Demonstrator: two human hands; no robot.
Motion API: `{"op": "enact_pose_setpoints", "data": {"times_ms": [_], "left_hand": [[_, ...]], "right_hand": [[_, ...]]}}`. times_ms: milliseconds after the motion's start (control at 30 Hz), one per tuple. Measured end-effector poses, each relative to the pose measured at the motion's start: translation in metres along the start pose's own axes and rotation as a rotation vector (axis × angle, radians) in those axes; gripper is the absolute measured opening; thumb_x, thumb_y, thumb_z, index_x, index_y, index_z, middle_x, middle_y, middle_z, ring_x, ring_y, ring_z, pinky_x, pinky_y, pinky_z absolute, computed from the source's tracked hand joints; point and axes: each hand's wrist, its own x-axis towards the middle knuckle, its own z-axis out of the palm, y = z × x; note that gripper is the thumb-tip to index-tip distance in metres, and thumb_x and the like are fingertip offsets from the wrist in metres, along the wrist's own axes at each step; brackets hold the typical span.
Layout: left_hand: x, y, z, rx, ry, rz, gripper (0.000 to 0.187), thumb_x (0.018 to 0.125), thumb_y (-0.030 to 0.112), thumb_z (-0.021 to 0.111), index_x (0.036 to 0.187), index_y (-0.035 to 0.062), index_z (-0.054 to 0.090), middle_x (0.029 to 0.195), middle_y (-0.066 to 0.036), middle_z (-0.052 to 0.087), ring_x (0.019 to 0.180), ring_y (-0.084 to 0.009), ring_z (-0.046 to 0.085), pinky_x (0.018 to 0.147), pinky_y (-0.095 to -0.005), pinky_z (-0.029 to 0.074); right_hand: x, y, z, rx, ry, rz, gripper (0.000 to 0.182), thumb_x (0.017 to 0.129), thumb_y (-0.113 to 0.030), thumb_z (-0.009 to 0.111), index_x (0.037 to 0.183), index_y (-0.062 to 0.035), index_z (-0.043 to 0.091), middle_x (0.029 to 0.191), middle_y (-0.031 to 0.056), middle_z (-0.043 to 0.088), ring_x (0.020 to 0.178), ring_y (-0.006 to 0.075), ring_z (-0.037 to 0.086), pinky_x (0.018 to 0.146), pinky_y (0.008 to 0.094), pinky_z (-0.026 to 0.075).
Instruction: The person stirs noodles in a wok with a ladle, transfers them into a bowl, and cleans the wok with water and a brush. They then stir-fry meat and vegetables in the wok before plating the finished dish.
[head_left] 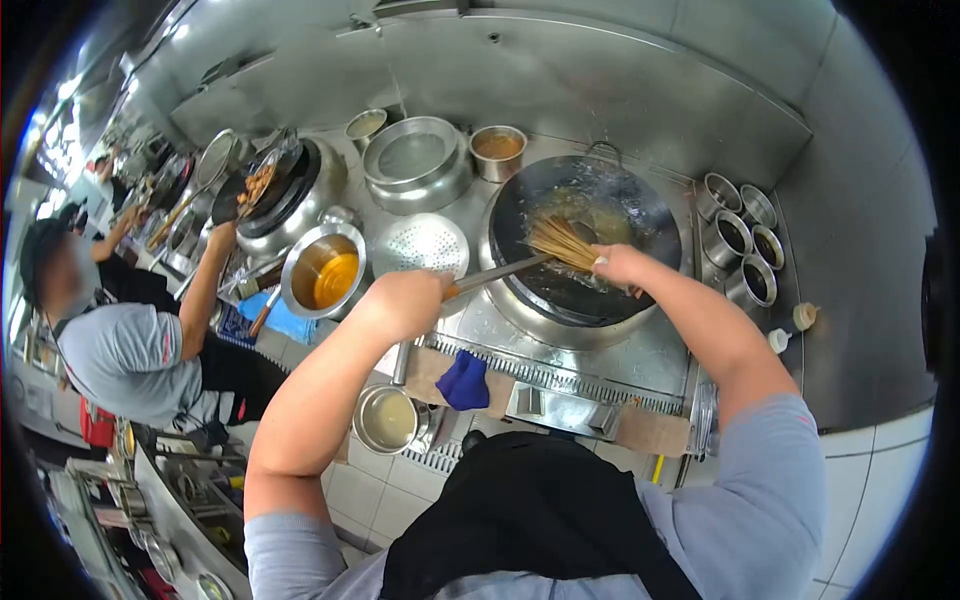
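My left hand (pixel 405 306) is closed around the wooden grip of a long-handled metal utensil (pixel 505 272). The handle reaches over the wok, and its far end is hidden at the bristles. In my right hand (pixel 620 266) is a bamboo wok brush (pixel 560 242), fingers wrapped round its near end and bristles fanned to the left. Both tools meet over the dark wok (pixel 648 210), which sits on a round metal burner ring. Wet, shiny patches and splashes show on the wok's inner wall.
A perforated strainer (pixel 422 245), a pot of orange liquid (pixel 330 275) and a lidded pot (pixel 415 165) stand left of the wok. Several sauce tins (pixel 727 240) line the right side. A blue cloth (pixel 463 380) lies at the front edge. A co-worker (pixel 140 345) cooks at the left.
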Motion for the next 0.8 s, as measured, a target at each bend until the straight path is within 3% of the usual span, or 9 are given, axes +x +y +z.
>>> {"op": "enact_pose_setpoints", "data": {"times_ms": [100,267,333,400,467,533,600,667,800], "left_hand": [[-0.001,0.012,0.009,0.011,0.045,0.001,0.029,0.08,0.01,0.053,0.109,0.0052,0.055,0.086,-0.017,0.066,0.08,-0.0342,0.065,0.069,-0.0441,0.052],[-0.014,0.032,0.003,0.141,0.112,-0.036,0.025,0.084,0.01,0.049,0.106,0.001,0.057,0.074,-0.016,0.065,0.068,-0.032,0.066,0.057,-0.0432,0.052],[-0.011,0.037,0.022,0.174,0.201,-0.034,0.027,0.083,0.01,0.051,0.107,-0.0004,0.057,0.076,-0.014,0.065,0.064,-0.0299,0.065,0.054,-0.0422,0.052],[-0.014,0.05,0.033,0.294,0.278,-0.031,0.029,0.084,0.01,0.051,0.109,-0.0009,0.057,0.077,-0.011,0.065,0.063,-0.0262,0.065,0.051,-0.0388,0.051],[-0.018,0.065,0.024,0.501,0.288,-0.056,0.03,0.084,0.008,0.05,0.113,-0.0002,0.055,0.079,-0.008,0.064,0.065,-0.0236,0.065,0.051,-0.0349,0.051],[-0.022,0.054,0.02,0.418,0.296,-0.007,0.037,0.082,0.01,0.054,0.118,-0.0014,0.052,0.075,-0.008,0.063,0.062,-0.0235,0.064,0.049,-0.0337,0.05],[-0.028,0.048,0.014,0.426,0.226,0.012,0.04,0.081,0.011,0.055,0.119,-0.0013,0.052,0.074,-0.009,0.062,0.061,-0.0228,0.064,0.047,-0.0333,0.049],[-0.025,0.05,0.015,0.448,0.174,0.03,0.042,0.081,0.01,0.055,0.122,-0.0006,0.051,0.074,-0.009,0.063,0.06,-0.0226,0.064,0.047,-0.033,0.049],[-0.024,0.056,0.005,0.472,0.167,-0.017,0.046,0.08,0.007,0.053,0.126,0.0029,0.051,0.079,-0.011,0.065,0.064,-0.0233,0.066,0.052,-0.033,0.052]], "right_hand": [[0.054,0.034,-0.009,-0.583,0.473,-0.12,0.052,0.086,-0.032,0.053,0.137,-0.027,0.044,0.098,0.016,0.067,0.086,0.0328,0.066,0.07,0.0426,0.053],[0.064,0.059,0.033,-0.215,0.289,-0.393,0.051,0.087,-0.032,0.052,0.137,-0.0265,0.043,0.098,0.015,0.067,0.086,0.0347,0.065,0.073,0.045,0.052],[0.025,0.032,-0.015,-0.483,0.326,-0.147,0.053,0.088,-0.037,0.052,0.138,-0.0214,0.043,0.096,0.0171,0.067,0.089,0.034,0.064,0.08,0.0438,0.051],[0.051,0.05,0.015,-0.401,0.465,-0.256,0.054,0.088,-0.037,0.055,0.139,-0.0212,0.043,0.091,0.0154,0.068,0.075,0.0288,0.067,0.067,0.0405,0.055],[0.023,0.037,0.014,0.473,-0.241,-0.085,0.057,0.086,-0.032,0.059,0.139,-0.0258,0.041,0.089,0.0113,0.068,0.049,0.0201,0.062,0.038,0.0332,0.05],[0.028,0.063,-0.016,0.161,-0.219,-0.11,0.057,0.084,-0.034,0.061,0.138,-0.0273,0.044,0.089,0.0105,0.069,0.053,0.0209,0.064,0.044,0.035,0.053],[0.033,0.073,-0.033,-0.61,0.341,-0.379,0.033,0.086,-0.037,0.055,0.114,-0.0216,0.063,0.094,0.0104,0.069,0.073,0.029,0.068,0.063,0.0406,0.053],[0.017,0.036,-0.014,-0.651,0.438,-0.182,0.031,0.091,-0.029,0.043,0.103,-0.0122,0.066,0.084,0.0131,0.069,0.078,0.0321,0.067,0.068,0.0443,0.053],[0.007,0.041,0.0,-0.503,0.252,-0.401,0.035,0.09,-0.024,0.047,0.118,-0.0081,0.059,0.091,0.0107,0.069,0.085,0.0303,0.067,0.071,0.0445,0.052]]}}
